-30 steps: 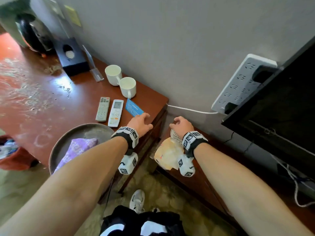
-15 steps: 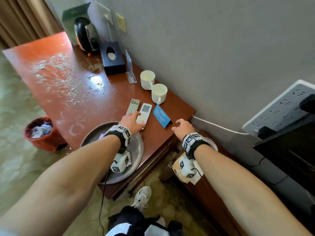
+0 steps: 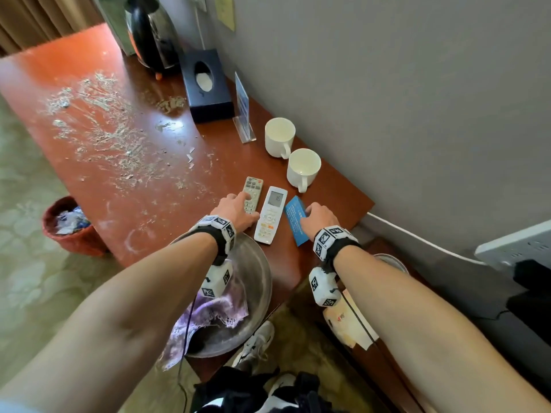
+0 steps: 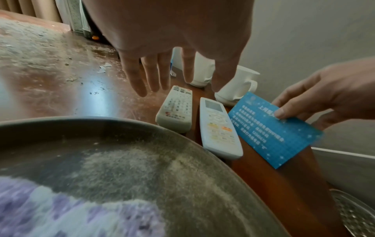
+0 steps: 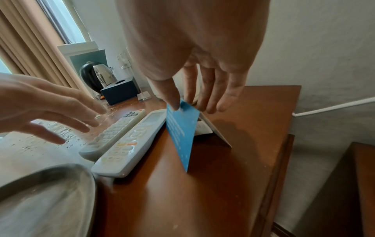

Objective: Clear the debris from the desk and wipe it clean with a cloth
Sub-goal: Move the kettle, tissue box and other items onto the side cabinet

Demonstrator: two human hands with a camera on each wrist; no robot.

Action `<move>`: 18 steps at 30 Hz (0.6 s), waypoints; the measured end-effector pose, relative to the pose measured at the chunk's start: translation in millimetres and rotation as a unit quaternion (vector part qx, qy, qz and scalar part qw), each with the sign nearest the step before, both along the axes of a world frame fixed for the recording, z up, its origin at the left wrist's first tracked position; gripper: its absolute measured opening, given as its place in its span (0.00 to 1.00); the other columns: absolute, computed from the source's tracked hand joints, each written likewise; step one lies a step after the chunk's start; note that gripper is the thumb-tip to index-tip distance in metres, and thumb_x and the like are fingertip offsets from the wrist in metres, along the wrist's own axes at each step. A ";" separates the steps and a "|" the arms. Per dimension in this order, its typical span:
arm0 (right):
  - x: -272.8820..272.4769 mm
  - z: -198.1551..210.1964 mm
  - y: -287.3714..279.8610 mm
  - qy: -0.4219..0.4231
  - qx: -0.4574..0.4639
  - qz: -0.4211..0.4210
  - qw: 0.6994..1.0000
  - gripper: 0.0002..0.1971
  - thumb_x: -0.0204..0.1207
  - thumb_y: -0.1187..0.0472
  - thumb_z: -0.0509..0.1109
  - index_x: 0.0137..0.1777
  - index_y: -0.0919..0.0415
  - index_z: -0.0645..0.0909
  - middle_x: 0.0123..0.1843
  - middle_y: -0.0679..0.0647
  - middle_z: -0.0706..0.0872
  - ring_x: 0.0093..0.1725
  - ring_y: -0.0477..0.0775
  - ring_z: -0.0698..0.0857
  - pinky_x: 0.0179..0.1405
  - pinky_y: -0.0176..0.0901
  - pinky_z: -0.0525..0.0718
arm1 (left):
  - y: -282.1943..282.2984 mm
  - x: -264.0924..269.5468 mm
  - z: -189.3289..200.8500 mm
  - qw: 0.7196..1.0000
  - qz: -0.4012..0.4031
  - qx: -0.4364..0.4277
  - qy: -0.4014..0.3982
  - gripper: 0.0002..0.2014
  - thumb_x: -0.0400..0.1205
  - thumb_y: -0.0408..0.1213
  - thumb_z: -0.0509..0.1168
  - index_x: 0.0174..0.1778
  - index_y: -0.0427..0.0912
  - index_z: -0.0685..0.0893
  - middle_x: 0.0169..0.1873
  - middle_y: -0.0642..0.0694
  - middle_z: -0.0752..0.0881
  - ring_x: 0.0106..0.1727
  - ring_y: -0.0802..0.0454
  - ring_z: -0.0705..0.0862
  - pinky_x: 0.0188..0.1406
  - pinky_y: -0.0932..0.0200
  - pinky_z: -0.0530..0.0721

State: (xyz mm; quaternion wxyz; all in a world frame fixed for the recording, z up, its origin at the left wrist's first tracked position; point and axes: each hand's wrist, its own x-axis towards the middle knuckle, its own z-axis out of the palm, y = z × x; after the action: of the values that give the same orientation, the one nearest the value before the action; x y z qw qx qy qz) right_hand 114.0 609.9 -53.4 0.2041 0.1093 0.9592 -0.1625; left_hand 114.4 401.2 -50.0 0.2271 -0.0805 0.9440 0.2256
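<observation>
Fingers [image 4: 284,112] of your right hand [image 3: 317,217] are pinching the top fold of the blue tent card [image 5: 181,128], thumb on the printed face and the other fingers behind it, while the card's lower edges rest on the desk [image 3: 328,186]. Your left hand [image 3: 235,208] is spread and relaxed, holding nothing, its fingers reaching over the grey remote [image 4: 175,109]; whether they touch it I cannot tell. The white remote [image 3: 270,214] lies between that one and the card. It looks as if you are moving the small things aside before cleaning, so lift the card straight up instead of dragging it, since it is light and will fold or skid. Take the remotes by their long sides, one at a time, and park them well apart from the mess. The debris [image 3: 101,138] is scattered over the far left part of the desk, near the tissue box [image 3: 205,84]. The purple cloth [image 3: 205,317] waits in the metal basin [image 3: 256,281] at the near edge, under your left wrist, and the red bin [image 3: 70,225] stands on the floor beside the desk.
</observation>
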 end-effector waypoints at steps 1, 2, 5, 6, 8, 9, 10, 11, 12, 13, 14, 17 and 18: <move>-1.5 -1.5 -2.9 -0.006 0.006 -0.003 1.000 0.16 0.79 0.56 0.65 0.65 0.56 0.77 0.63 0.57 0.82 0.61 0.60 0.82 0.56 0.52 0.83 | -1.0 -2.3 -3.3 1.000 -0.002 -0.001 -0.005 0.31 0.78 0.53 0.67 0.77 0.51 0.69 0.73 0.41 0.73 0.69 0.40 0.77 0.67 0.42 0.79; -2.9 -2.7 -5.3 -0.008 0.011 -0.008 1.000 0.15 0.79 0.56 0.65 0.64 0.57 0.77 0.62 0.57 0.83 0.60 0.60 0.83 0.56 0.52 0.83 | -1.8 -4.7 -6.4 1.000 -0.003 -0.002 -0.010 0.31 0.78 0.53 0.67 0.77 0.51 0.69 0.73 0.41 0.73 0.69 0.40 0.77 0.66 0.42 0.79; -6.7 -4.8 -10.2 -0.013 0.023 -0.020 0.999 0.16 0.80 0.55 0.66 0.65 0.57 0.75 0.62 0.57 0.83 0.60 0.61 0.84 0.56 0.55 0.85 | -2.1 -12.2 -13.6 1.000 -0.007 -0.005 -0.021 0.32 0.78 0.53 0.68 0.78 0.50 0.68 0.74 0.41 0.72 0.69 0.41 0.77 0.64 0.43 0.80; -7.6 -4.9 -11.0 -0.015 0.028 -0.021 0.999 0.16 0.80 0.54 0.66 0.65 0.57 0.75 0.62 0.57 0.83 0.60 0.61 0.84 0.56 0.55 0.85 | -1.5 -14.7 -15.3 1.000 -0.007 -0.005 -0.023 0.33 0.78 0.53 0.68 0.79 0.49 0.67 0.74 0.41 0.71 0.69 0.41 0.76 0.64 0.43 0.80; -8.5 -5.5 -12.0 -0.017 0.039 -0.020 0.999 0.17 0.80 0.53 0.66 0.65 0.57 0.74 0.62 0.57 0.83 0.59 0.61 0.84 0.56 0.55 0.85 | 0.7 -20.3 -17.7 0.999 -0.007 -0.012 -0.029 0.34 0.78 0.52 0.69 0.79 0.50 0.66 0.75 0.41 0.71 0.69 0.40 0.76 0.63 0.43 0.81; -8.8 -5.8 -12.3 -0.017 0.045 -0.018 0.999 0.17 0.80 0.53 0.66 0.65 0.57 0.74 0.62 0.57 0.83 0.59 0.61 0.84 0.55 0.55 0.85 | 2.1 -22.7 -17.8 0.999 -0.008 -0.021 -0.033 0.35 0.78 0.52 0.69 0.80 0.50 0.65 0.74 0.42 0.70 0.69 0.40 0.76 0.62 0.43 0.81; -8.9 -6.0 -12.5 -0.018 0.052 -0.014 0.998 0.17 0.80 0.53 0.66 0.65 0.57 0.74 0.62 0.57 0.83 0.59 0.61 0.84 0.55 0.55 0.85 | 3.8 -25.1 -18.1 0.999 -0.009 -0.032 -0.036 0.35 0.79 0.52 0.69 0.80 0.50 0.64 0.74 0.42 0.71 0.69 0.40 0.76 0.61 0.42 0.81; -9.0 -5.2 -12.8 -0.018 0.059 -0.010 0.998 0.17 0.80 0.53 0.67 0.65 0.57 0.74 0.62 0.57 0.83 0.59 0.61 0.84 0.55 0.55 0.86 | 5.4 -26.8 -18.1 0.998 -0.009 -0.044 -0.038 0.35 0.79 0.52 0.69 0.80 0.49 0.64 0.73 0.41 0.71 0.69 0.40 0.76 0.60 0.42 0.81; -9.3 -4.5 -12.7 -0.019 0.065 -0.007 0.998 0.17 0.79 0.54 0.67 0.65 0.57 0.75 0.62 0.57 0.84 0.60 0.61 0.84 0.55 0.55 0.86 | 6.9 -28.0 -18.0 0.998 -0.010 -0.058 -0.038 0.34 0.79 0.52 0.69 0.79 0.48 0.64 0.71 0.41 0.72 0.69 0.40 0.75 0.60 0.42 0.80; -9.7 -3.6 -12.5 -0.020 0.070 -0.005 0.997 0.17 0.79 0.54 0.68 0.65 0.57 0.75 0.62 0.58 0.84 0.60 0.61 0.84 0.55 0.54 0.85 | 8.5 -28.5 -17.8 0.997 -0.013 -0.072 -0.035 0.33 0.79 0.51 0.69 0.78 0.47 0.64 0.70 0.40 0.73 0.68 0.40 0.75 0.60 0.42 0.80; -10.0 -2.3 -12.2 -0.022 0.073 -0.003 0.997 0.16 0.79 0.55 0.67 0.65 0.57 0.75 0.63 0.58 0.84 0.60 0.62 0.84 0.54 0.53 0.85 | 10.0 -28.6 -18.0 0.996 -0.016 -0.086 -0.031 0.32 0.79 0.50 0.69 0.77 0.46 0.65 0.69 0.40 0.73 0.68 0.40 0.76 0.59 0.42 0.80; -9.2 2.0 -10.2 -0.027 0.083 0.002 0.996 0.15 0.80 0.56 0.66 0.65 0.58 0.74 0.63 0.59 0.84 0.60 0.62 0.84 0.51 0.51 0.83 | 13.9 -28.0 -20.6 0.995 -0.007 -0.099 -0.028 0.30 0.79 0.46 0.69 0.73 0.42 0.66 0.67 0.39 0.75 0.66 0.40 0.78 0.58 0.44 0.80; -8.2 2.7 -9.3 -0.028 0.085 0.002 0.996 0.15 0.80 0.56 0.65 0.65 0.58 0.74 0.63 0.59 0.84 0.59 0.62 0.85 0.50 0.50 0.84 | 14.9 -27.8 -21.5 0.995 -0.001 -0.097 -0.030 0.29 0.79 0.46 0.69 0.72 0.41 0.66 0.67 0.39 0.75 0.66 0.39 0.78 0.59 0.44 0.80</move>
State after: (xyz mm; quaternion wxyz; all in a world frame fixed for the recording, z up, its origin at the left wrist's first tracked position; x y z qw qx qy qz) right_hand 105.8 600.7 -50.7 0.2207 0.1290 0.9637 -0.0773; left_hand 86.6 416.1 -71.6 0.2466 -0.1083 0.9542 0.1304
